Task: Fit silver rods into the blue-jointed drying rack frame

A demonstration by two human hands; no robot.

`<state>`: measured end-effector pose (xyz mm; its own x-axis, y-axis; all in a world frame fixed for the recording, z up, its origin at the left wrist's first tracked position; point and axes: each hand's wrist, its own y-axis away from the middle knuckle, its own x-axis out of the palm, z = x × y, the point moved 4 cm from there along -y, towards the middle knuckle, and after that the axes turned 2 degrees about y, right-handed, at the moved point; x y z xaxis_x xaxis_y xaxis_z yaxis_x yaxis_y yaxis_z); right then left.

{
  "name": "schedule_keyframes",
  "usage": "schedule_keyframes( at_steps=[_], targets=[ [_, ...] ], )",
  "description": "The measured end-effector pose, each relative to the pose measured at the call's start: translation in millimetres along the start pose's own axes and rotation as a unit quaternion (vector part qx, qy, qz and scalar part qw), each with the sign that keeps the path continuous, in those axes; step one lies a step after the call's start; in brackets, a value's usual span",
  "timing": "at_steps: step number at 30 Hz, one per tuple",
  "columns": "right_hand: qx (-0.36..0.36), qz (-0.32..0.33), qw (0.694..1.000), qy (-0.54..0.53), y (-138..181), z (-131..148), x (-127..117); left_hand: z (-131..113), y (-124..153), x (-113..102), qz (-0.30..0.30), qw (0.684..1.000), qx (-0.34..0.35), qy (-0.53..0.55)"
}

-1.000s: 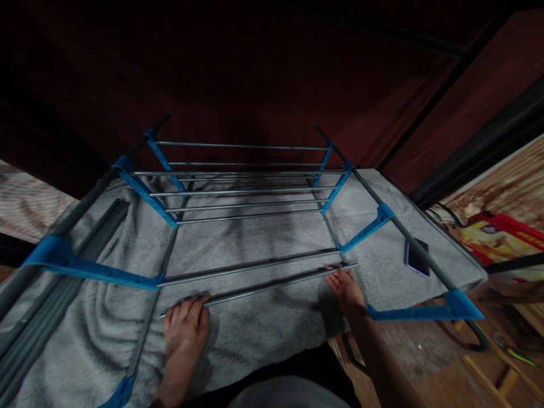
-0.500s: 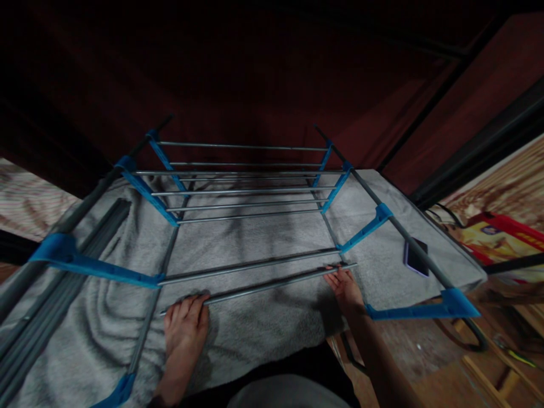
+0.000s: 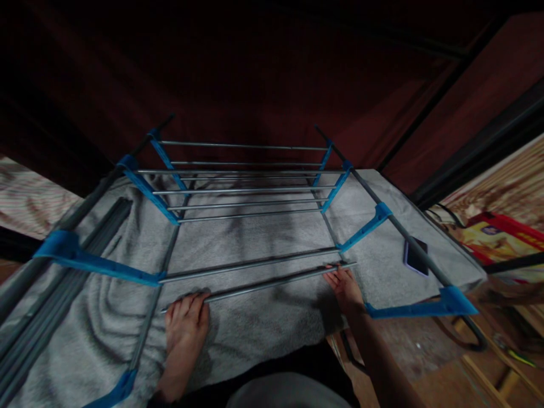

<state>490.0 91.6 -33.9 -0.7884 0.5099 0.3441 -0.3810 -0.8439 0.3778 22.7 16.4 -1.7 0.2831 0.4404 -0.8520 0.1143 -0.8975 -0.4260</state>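
Observation:
A loose grey metal tube lies crosswise in front of me, between the two sides of a rack frame. My left hand is closed over its left end, fingers on top. Near the tube's right end, my right hand holds it with the fingertips. Just beyond it, another metal tube spans a left blue plastic bracket and a right blue plastic bracket. Farther back, several tubes join more blue brackets into shelf rows. A nearer blue bracket sticks inward from the right side pole.
A grey fleece blanket lies under the rack. Several loose tubes are bundled at the left. A phone rests by the right pole. Beyond it are a red and yellow package and dark red panels.
Almost nothing differs. Both hands keep the tube in nearly the same place; the left side of the frame has shifted very slightly in view.

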Motion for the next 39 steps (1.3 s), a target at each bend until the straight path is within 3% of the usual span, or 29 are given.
schedule_keyframes(
  at_steps=[22,39],
  targets=[
    [0.003,-0.003,1.0,-0.003,5.8,6.5,5.8,-4.8,-6.2,-6.8,0.01,0.998,-0.04,0.049],
    [0.002,-0.001,1.0,-0.008,2.8,2.1,3.7,-7.9,-0.9,-4.8,0.004,1.0,0.021,-0.003]
  ],
)
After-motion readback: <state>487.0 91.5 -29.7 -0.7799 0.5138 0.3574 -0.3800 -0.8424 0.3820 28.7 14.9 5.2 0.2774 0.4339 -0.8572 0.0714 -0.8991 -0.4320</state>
